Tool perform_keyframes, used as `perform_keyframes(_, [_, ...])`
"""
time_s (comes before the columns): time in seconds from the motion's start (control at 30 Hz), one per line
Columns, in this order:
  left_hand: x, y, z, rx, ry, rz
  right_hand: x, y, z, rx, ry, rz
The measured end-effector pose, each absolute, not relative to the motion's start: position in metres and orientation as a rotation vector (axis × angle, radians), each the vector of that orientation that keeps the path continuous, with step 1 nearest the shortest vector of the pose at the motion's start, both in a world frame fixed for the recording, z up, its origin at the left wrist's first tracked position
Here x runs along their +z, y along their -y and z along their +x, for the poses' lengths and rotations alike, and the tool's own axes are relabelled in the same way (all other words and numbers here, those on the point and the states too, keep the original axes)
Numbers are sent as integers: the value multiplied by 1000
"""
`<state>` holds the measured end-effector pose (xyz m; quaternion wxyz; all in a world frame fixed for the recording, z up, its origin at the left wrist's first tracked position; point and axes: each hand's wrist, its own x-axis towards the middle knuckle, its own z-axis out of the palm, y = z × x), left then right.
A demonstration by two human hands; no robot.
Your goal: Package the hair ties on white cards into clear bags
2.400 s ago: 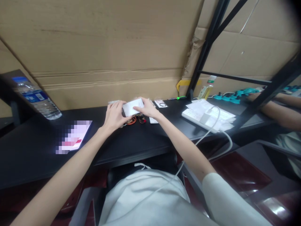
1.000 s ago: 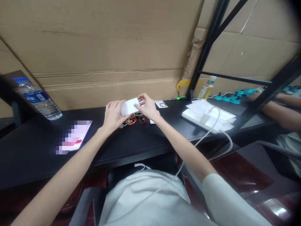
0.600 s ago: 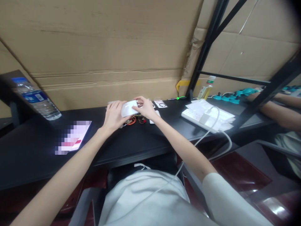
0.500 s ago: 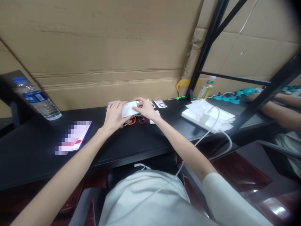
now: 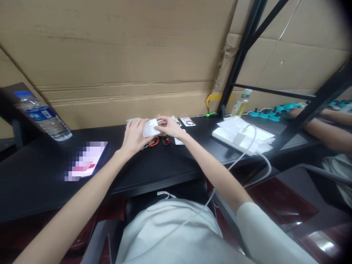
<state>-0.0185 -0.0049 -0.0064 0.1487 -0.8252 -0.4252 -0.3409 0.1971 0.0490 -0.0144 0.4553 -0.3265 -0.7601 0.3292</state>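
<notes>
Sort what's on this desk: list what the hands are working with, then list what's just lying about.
In hand:
- small white packet, held between left hand and right hand
- orange and red bands lying just under the hands

Lying about:
- water bottle
- phone
- white power strip with papers
- teal parts by another person's arm

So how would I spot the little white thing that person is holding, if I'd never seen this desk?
Look along the black desk to its far edge, below the cardboard wall. There the left hand and right hand meet around a small white packet. It is held above a tangle of orange and red bands, the only thing lifted off the desk.
</notes>
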Motion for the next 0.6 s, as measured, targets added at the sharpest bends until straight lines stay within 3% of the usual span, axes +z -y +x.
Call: perform_keyframes(0.6, [-7,5,-17,-974,1256,-2411,-9,-36,195,867,1902,-859])
